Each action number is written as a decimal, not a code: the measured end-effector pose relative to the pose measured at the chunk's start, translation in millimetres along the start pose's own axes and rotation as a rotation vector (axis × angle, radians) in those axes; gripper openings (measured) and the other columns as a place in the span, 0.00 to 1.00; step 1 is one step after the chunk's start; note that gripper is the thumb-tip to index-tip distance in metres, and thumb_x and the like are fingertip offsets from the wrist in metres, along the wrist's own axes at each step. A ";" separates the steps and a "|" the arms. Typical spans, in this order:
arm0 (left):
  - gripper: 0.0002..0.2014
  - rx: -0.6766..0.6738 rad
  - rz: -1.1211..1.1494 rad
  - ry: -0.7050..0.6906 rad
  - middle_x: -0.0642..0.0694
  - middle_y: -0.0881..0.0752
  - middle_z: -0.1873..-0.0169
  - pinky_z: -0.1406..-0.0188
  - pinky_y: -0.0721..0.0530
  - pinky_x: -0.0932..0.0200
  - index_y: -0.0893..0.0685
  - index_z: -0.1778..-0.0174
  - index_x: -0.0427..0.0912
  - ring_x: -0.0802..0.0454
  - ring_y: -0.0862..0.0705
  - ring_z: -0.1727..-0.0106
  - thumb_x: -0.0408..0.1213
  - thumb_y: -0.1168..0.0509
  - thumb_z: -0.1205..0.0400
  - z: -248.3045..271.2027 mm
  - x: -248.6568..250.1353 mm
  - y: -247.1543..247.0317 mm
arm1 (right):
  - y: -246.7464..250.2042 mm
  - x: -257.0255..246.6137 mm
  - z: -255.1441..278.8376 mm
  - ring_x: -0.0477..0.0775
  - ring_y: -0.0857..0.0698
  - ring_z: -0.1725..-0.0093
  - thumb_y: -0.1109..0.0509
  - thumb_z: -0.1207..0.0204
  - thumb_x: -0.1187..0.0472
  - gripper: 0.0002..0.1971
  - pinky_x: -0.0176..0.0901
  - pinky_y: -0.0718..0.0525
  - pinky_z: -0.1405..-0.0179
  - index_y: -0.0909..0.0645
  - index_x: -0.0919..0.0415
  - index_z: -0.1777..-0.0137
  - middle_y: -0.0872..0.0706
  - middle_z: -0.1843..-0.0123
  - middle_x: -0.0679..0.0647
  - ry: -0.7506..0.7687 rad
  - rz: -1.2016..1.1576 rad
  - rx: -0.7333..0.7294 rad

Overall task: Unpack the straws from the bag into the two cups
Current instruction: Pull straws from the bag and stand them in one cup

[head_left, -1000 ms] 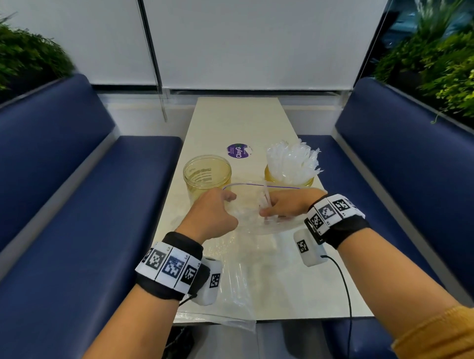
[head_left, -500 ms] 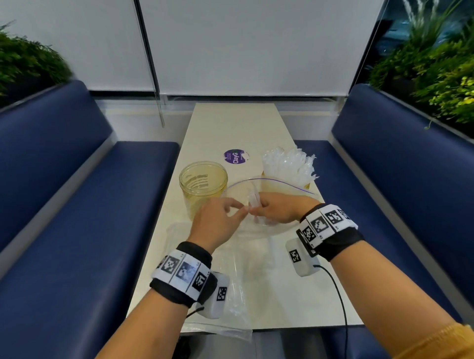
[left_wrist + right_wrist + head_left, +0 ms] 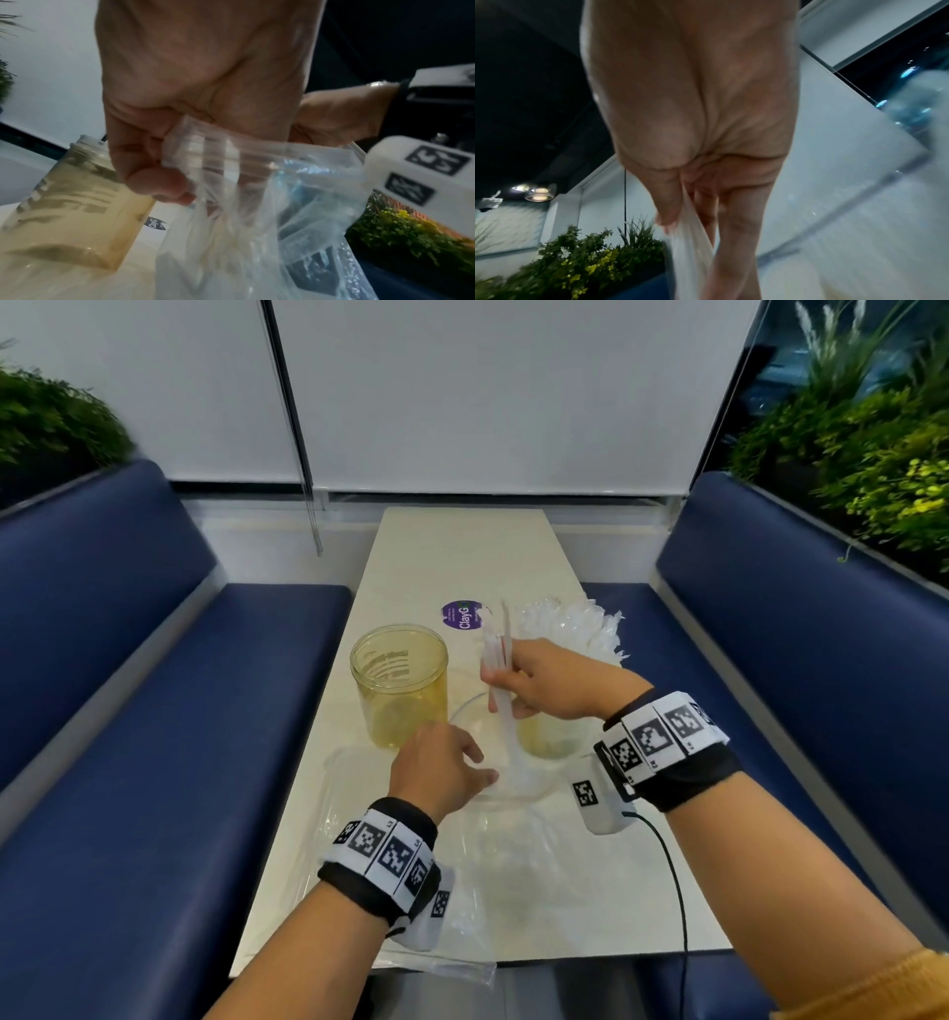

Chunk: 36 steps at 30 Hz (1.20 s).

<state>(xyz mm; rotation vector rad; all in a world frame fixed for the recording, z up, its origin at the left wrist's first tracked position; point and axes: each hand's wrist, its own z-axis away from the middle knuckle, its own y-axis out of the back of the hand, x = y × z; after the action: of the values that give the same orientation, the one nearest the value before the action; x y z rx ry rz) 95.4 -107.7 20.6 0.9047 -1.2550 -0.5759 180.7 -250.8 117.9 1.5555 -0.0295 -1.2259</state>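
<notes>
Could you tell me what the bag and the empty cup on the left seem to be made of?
The bag: thin, clear, glossy plastic film; it crumples and shows the table through it. The empty cup: probably rigid, yellow-tinted clear plastic, given its ridged rim, though glass cannot be ruled out.

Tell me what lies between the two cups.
In the head view, the right hand holding a bundle of straws sits between the empty cup and the straw-filled cup.

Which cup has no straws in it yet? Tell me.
The left cup is empty: its clear amber inside shows no straws. The right cup already holds a bunch of wrapped straws.
</notes>
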 end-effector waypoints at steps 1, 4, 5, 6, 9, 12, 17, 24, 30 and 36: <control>0.16 -0.015 -0.017 0.008 0.50 0.14 0.48 0.49 0.15 0.53 0.09 0.49 0.51 0.50 0.15 0.46 0.53 0.19 0.29 -0.3 0.2 -1.4 | 4.9 -7.5 -0.2 0.58 0.08 0.54 0.42 0.10 0.53 0.13 0.55 0.09 0.47 0.22 0.62 0.47 0.08 0.52 0.55 0.035 0.008 0.054; 0.18 -0.026 -0.023 0.016 0.50 0.13 0.44 0.43 0.14 0.51 0.10 0.48 0.51 0.51 0.14 0.42 0.54 0.20 0.29 -3.5 -5.2 -5.2 | 35.4 -32.0 0.9 0.63 0.08 0.57 0.42 0.11 0.53 0.14 0.60 0.09 0.53 0.23 0.63 0.42 0.08 0.52 0.57 0.113 0.029 0.288; 0.18 -0.027 -0.018 0.022 0.51 0.12 0.44 0.44 0.14 0.52 0.10 0.48 0.51 0.51 0.14 0.43 0.54 0.20 0.29 -3.7 -7.1 -5.2 | 49.3 -37.9 1.3 0.63 0.08 0.59 0.42 0.11 0.53 0.12 0.61 0.09 0.55 0.24 0.62 0.41 0.08 0.53 0.57 0.133 0.004 0.382; 0.18 -0.027 -0.015 0.029 0.51 0.12 0.45 0.44 0.14 0.52 0.11 0.48 0.50 0.52 0.14 0.44 0.55 0.20 0.29 -3.8 -8.9 -5.0 | 64.1 -42.7 3.1 0.62 0.08 0.60 0.42 0.11 0.53 0.11 0.60 0.09 0.57 0.25 0.61 0.41 0.09 0.52 0.58 0.148 -0.022 0.475; 0.17 -0.031 0.001 0.056 0.51 0.12 0.44 0.43 0.14 0.52 0.11 0.47 0.50 0.52 0.14 0.43 0.55 0.22 0.27 -4.8 -15.7 -3.9 | 104.7 -42.9 6.3 0.59 0.08 0.60 0.42 0.11 0.52 0.15 0.55 0.07 0.61 0.26 0.62 0.35 0.12 0.48 0.59 0.134 -0.027 0.734; 0.17 -0.054 0.032 0.091 0.51 0.14 0.42 0.46 0.13 0.52 0.12 0.46 0.50 0.50 0.14 0.45 0.55 0.24 0.25 -5.5 -19.6 -0.8 | 130.6 -24.8 3.4 0.60 0.09 0.58 0.43 0.11 0.49 0.19 0.56 0.07 0.59 0.29 0.62 0.29 0.14 0.46 0.61 0.060 0.087 0.884; 0.18 -0.069 0.146 0.126 0.49 0.16 0.41 0.60 0.07 0.49 0.13 0.42 0.47 0.51 0.12 0.55 0.53 0.25 0.23 -7.4 -20.7 4.9 | 124.8 16.7 -20.7 0.68 0.11 0.54 0.44 0.11 0.50 0.22 0.64 0.10 0.52 0.32 0.66 0.25 0.14 0.46 0.68 -0.109 0.287 0.797; 0.19 -0.063 0.153 0.108 0.49 0.16 0.36 0.76 0.14 0.62 0.14 0.39 0.48 0.52 0.11 0.69 0.53 0.27 0.21 -11.0 -19.8 9.5 | 76.4 69.3 -55.3 0.66 0.13 0.51 0.42 0.11 0.51 0.18 0.58 0.14 0.52 0.27 0.64 0.32 0.14 0.47 0.64 -0.242 0.339 0.507; 0.18 -0.058 0.204 0.111 0.48 0.16 0.36 0.82 0.18 0.65 0.14 0.38 0.48 0.55 0.14 0.59 0.51 0.26 0.21 -12.4 -21.6 11.8 | 57.0 95.5 -62.5 0.58 0.13 0.55 0.33 0.18 0.51 0.12 0.40 0.26 0.69 0.16 0.61 0.53 0.15 0.60 0.50 -0.238 0.195 0.647; 0.17 -0.057 0.233 0.125 0.48 0.16 0.38 0.84 0.21 0.67 0.14 0.39 0.48 0.54 0.14 0.64 0.51 0.26 0.21 -12.7 -19.1 13.8 | 82.1 85.2 -61.9 0.53 0.18 0.41 0.18 0.34 0.54 0.31 0.51 0.16 0.45 0.25 0.46 0.31 0.17 0.41 0.47 -0.091 0.025 0.863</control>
<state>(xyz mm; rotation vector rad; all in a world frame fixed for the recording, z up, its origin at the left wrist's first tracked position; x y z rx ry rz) 101.6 -81.7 20.9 0.7235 -1.2046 -0.3629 308.4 -289.4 112.9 2.2081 -0.7153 -1.3391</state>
